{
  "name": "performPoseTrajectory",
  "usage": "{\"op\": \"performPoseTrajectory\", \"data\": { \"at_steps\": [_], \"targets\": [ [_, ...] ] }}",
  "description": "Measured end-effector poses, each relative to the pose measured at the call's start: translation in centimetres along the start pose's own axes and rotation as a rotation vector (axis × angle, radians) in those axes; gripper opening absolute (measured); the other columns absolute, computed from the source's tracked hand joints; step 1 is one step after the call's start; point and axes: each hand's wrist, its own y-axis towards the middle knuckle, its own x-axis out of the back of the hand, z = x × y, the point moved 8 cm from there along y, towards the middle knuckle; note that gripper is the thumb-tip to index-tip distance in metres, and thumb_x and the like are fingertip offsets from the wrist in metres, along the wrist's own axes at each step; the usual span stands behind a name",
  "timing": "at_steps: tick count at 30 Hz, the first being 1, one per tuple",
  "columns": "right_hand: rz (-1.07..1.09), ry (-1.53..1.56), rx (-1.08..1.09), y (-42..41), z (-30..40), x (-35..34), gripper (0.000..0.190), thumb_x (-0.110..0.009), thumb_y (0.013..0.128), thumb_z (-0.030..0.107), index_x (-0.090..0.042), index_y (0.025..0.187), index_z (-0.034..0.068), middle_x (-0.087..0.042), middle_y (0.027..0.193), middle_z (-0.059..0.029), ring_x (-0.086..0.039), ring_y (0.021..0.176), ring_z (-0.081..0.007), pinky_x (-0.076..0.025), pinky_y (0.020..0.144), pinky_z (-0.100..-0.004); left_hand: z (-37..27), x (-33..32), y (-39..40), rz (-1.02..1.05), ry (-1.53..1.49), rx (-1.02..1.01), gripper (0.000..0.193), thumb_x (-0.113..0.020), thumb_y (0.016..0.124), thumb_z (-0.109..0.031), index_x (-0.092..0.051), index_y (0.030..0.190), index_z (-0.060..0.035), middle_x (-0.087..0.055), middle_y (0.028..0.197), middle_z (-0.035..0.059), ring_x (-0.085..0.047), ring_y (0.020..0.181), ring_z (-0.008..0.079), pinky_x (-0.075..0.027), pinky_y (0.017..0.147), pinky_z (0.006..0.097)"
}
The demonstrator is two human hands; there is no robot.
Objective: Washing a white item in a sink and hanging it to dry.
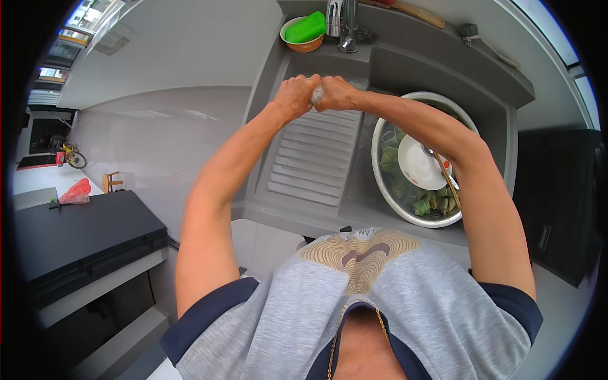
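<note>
My left hand (295,96) and my right hand (336,92) are closed in fists side by side. Between them shows a small pale, whitish bundle (317,94), perhaps a wet cloth; most of it is hidden inside the fists. Both hands are over the upper end of the ribbed washboard (311,161) moulded into a grey sink (289,204). Under my right forearm stands a round metal basin (376,175) of water. It holds several leaf-wrapped bundles (424,204), a white dish (415,164), chopsticks (446,178) and a spoon (454,182).
Behind my hands rises a chrome faucet (335,19). Left of it is an orange bowl (304,46) with a green block (305,27), perhaps soap. A brush (470,33) and a wooden handle (422,15) lie on the back ledge. A dark cabinet (555,199) stands at right.
</note>
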Motion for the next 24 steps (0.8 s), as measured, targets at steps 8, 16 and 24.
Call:
{"op": "performPoseTrajectory", "data": {
  "at_steps": [8,16,24],
  "targets": [
    [-0.101,-0.310,0.154,1.2,1.0,0.0,0.027,-0.061,0.064,0.009,-0.053,0.087,-0.002,-0.060,0.077,-0.0195,-0.060,0.074,-0.0332,-0.048,0.063,-0.0406,3.5,-2.3,-1.4,-0.227,-0.354,0.389,0.029,-0.062,0.061,-0.007,-0.049,0.087,-0.0061,-0.059,0.078,0.0177,-0.056,0.080,0.0373,-0.044,0.067,0.0439],
    [-0.037,-0.551,0.449,2.0,2.8,-0.2,0.030,-0.063,0.062,0.008,-0.049,0.087,0.004,-0.059,0.075,-0.0160,-0.059,0.068,-0.0339,-0.047,0.057,-0.0394,3.9,-3.3,-3.2,-0.374,-0.745,0.604,0.035,-0.063,0.056,-0.005,-0.052,0.090,-0.0020,-0.061,0.079,0.0140,-0.058,0.081,0.0295,-0.045,0.070,0.0357],
    [0.157,0.410,0.096,-1.9,-1.5,-0.8,0.029,-0.063,0.062,0.010,-0.051,0.088,0.006,-0.056,0.074,-0.0082,-0.052,0.053,-0.0172,-0.040,0.044,-0.0293,4.0,-2.9,-4.6,0.198,-1.210,0.481,0.067,-0.070,0.061,-0.016,-0.038,0.119,-0.0053,-0.052,0.105,0.0155,-0.055,0.089,0.0263,-0.045,0.069,0.0343]
  ]
}}
